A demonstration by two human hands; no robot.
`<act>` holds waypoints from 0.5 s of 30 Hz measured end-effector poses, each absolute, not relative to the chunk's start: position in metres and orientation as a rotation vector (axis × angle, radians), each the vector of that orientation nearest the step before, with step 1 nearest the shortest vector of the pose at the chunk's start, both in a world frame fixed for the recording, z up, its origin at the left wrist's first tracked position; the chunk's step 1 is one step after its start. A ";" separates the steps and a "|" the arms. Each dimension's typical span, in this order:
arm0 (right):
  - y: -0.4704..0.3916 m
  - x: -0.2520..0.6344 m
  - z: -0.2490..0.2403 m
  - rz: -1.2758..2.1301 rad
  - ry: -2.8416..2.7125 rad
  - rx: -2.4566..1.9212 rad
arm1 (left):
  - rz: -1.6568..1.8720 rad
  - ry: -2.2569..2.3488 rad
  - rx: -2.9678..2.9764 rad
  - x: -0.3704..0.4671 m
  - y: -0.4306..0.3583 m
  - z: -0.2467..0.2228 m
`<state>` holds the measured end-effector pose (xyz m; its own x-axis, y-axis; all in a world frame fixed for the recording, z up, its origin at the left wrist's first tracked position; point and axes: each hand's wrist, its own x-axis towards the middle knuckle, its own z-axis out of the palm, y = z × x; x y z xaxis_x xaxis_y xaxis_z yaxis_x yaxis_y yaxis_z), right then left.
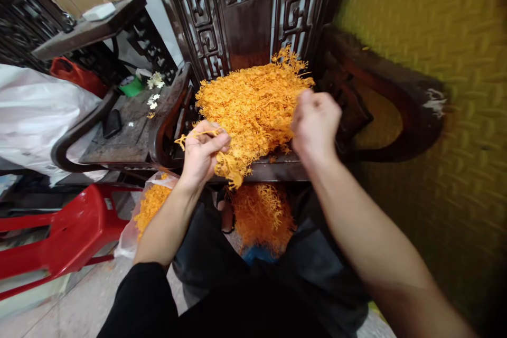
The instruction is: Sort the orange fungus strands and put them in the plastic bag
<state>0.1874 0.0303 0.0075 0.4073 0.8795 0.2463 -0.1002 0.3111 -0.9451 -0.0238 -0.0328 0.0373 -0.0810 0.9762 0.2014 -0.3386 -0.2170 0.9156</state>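
Note:
A large heap of orange branching plastic pieces (253, 105) lies on the dark carved wooden chair (277, 169). At the heap's front left, my left hand (204, 150) pinches a thin orange piece (208, 133) between thumb and fingers. My right hand (315, 121), blurred, is closed at the heap's right side; anything inside it is hidden. Below the seat edge, between my legs, more orange pieces (261, 214) stand above something blue.
A white bag with orange pieces (152, 200) is beside my left forearm, near a red plastic chair (85, 222). Green tape (130, 85), a black object (112, 123) and white pieces (153, 100) lie on the wooden side surface. A yellow-green patterned surface (467, 116) is at right.

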 end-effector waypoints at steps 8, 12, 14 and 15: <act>0.003 0.191 0.019 1.627 -1.230 -0.871 | 1.629 0.906 1.039 -0.030 -0.025 0.031; -0.006 0.172 0.015 1.670 -1.238 -0.857 | 1.638 0.893 1.065 -0.024 -0.027 0.032; -0.006 0.167 0.012 1.650 -1.256 -0.834 | 1.651 0.889 1.089 -0.022 -0.026 0.032; -0.007 0.164 0.011 1.645 -1.279 -0.820 | 1.658 0.897 1.099 -0.022 -0.026 0.032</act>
